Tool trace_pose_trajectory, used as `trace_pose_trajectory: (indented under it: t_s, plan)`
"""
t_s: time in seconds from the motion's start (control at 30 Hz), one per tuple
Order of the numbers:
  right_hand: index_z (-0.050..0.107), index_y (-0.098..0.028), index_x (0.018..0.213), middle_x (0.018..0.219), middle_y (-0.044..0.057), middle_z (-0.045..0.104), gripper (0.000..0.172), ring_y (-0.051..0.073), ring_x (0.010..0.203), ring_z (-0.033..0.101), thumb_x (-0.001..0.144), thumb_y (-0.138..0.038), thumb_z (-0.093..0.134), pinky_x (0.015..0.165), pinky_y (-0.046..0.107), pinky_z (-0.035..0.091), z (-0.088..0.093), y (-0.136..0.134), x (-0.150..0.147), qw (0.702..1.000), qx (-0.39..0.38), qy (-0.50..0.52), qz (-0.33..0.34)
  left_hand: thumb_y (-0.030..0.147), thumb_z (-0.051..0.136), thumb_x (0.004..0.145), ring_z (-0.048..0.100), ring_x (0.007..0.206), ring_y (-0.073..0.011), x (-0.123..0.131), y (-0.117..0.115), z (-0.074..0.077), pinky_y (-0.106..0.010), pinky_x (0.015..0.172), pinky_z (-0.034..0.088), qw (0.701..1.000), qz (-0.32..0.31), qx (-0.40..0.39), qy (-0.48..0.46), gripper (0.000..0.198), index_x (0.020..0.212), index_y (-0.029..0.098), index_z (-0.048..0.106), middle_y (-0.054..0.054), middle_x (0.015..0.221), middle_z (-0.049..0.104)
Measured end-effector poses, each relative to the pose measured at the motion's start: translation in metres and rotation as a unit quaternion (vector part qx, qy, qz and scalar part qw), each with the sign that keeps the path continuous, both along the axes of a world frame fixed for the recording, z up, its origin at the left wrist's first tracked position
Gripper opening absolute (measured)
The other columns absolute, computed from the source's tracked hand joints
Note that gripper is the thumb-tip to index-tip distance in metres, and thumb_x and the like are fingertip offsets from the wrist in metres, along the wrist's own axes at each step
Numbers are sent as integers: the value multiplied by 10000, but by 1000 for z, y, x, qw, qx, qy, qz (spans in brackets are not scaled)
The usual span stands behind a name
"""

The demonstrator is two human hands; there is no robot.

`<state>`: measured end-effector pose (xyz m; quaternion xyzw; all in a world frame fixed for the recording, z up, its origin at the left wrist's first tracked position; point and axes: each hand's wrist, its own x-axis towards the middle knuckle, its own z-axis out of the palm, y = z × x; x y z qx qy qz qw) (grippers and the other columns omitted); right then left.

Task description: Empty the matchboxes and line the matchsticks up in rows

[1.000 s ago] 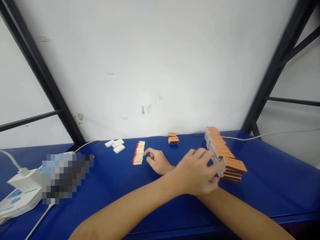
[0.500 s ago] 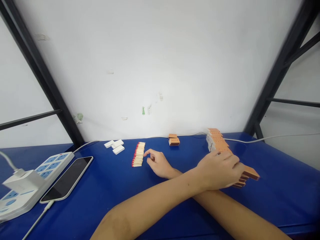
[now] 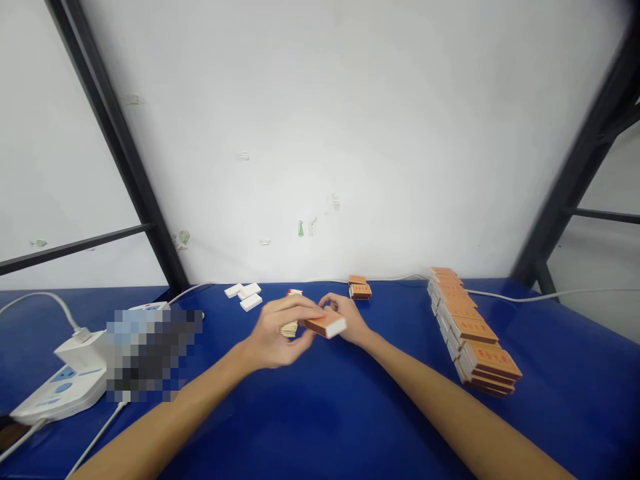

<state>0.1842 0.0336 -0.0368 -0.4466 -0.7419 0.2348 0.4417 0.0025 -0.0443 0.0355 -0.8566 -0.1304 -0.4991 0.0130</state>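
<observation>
My left hand point(image 3: 280, 333) pinches an orange matchbox point(image 3: 325, 325) between thumb and fingers, its white end turned toward the right. Just behind the box is my right hand point(image 3: 350, 317), fingers loosely bent, their tips partly hidden by the box; whether they touch it I cannot tell. Beyond my left hand, a row of red-tipped matches point(image 3: 290, 329) lies mostly covered from view. Far to the right, several orange matchboxes point(image 3: 475, 329) are stacked in a long stepped row.
A few more matchboxes point(image 3: 360, 291) sit near the wall. White blocks or trays point(image 3: 250, 301) lie at the back left. A power strip point(image 3: 55, 400) with a plugged-in charger point(image 3: 83, 350) stands on the left, beside a blurred-out patch. Cables run along the wall.
My left hand has come back from the matchbox stack on the right, bringing one matchbox to the middle. My arms are no longer crossed. The view has shifted slightly.
</observation>
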Motion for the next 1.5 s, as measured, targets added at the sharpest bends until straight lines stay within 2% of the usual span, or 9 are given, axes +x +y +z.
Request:
trace_pose_trajectory:
  t_s: [0.13, 0.23, 0.37, 0.6, 0.77, 0.93, 1.03, 1.2, 1.5]
  plan:
    - [662, -189, 1091, 658, -49, 545, 335, 110, 559, 494, 818, -112, 483, 579, 237, 416, 1, -12, 3, 999, 34, -11, 18, 120, 608, 802, 624, 694, -155, -43, 7, -20, -277, 652, 499, 990, 127, -22, 50, 233, 1018, 186, 664, -36, 807, 690]
    - [479, -246, 1417, 1149, 64, 621, 605, 126, 741, 603, 829, -104, 492, 714, 282, 514, 6, -31, -6, 984, 149, -87, 40, 238, 539, 887, 547, 587, -136, -55, 14, -35, -266, 599, 436, 956, 259, -134, 44, 141, 978, 175, 625, -3, 716, 635]
    - [383, -318, 1500, 1478, 103, 454, 681, 202, 1050, 632, 863, -114, 513, 834, 337, 564, 12, -48, -21, 946, 258, -182, 72, 370, 442, 963, 525, 628, -142, -54, 15, -39, -271, 636, 405, 935, 268, -230, 38, 230, 880, 181, 542, 2, 739, 609]
    - [597, -245, 1286, 1334, 120, 559, 404, 229, 1030, 633, 885, -211, 617, 907, 423, 555, 11, -54, -28, 955, 237, -157, 87, 437, 349, 1014, 490, 623, -136, -48, 8, -45, -266, 620, 338, 918, 179, -341, 97, 338, 908, 177, 537, 10, 766, 614]
    - [610, -226, 1223, 1243, 107, 571, 408, 227, 1084, 600, 831, -116, 619, 953, 423, 526, 4, -55, -31, 971, 192, -90, 107, 448, 372, 1005, 477, 619, -134, -49, 9, -52, -258, 599, 329, 915, 180, -345, 108, 351, 930, 169, 572, 19, 739, 577]
    - [640, -212, 1139, 1094, 66, 600, 379, 175, 920, 621, 778, -99, 650, 854, 340, 552, -2, -52, -35, 983, 142, -22, 114, 420, 364, 1002, 535, 680, -154, -62, 13, -45, -274, 678, 363, 923, 252, -268, 111, 357, 941, 178, 620, -9, 784, 629]
    - [659, -192, 1136, 1078, 64, 594, 379, 140, 799, 611, 766, -107, 665, 791, 318, 563, -5, -51, -35, 987, 114, -17, 113, 413, 345, 1006, 484, 636, -156, -75, 16, -35, -299, 723, 354, 910, 319, -238, 116, 410, 837, 179, 637, 5, 655, 579]
    - [678, -194, 1142, 1062, 57, 596, 377, 132, 781, 606, 770, -136, 682, 777, 310, 568, -5, -52, -34, 986, 100, -19, 131, 443, 358, 989, 411, 588, -145, -82, 11, -24, -291, 678, 331, 902, 312, -253, 156, 478, 689, 177, 618, 22, 522, 459]
    - [716, -193, 1129, 1009, 50, 610, 373, 156, 848, 629, 759, -155, 701, 833, 331, 565, -4, -48, -33, 993, 65, 7, 100, 498, 485, 950, 463, 592, -134, -79, 7, -24, -255, 590, 317, 895, 217, -322, 219, 423, 1249, 221, 597, 45, 658, 504]
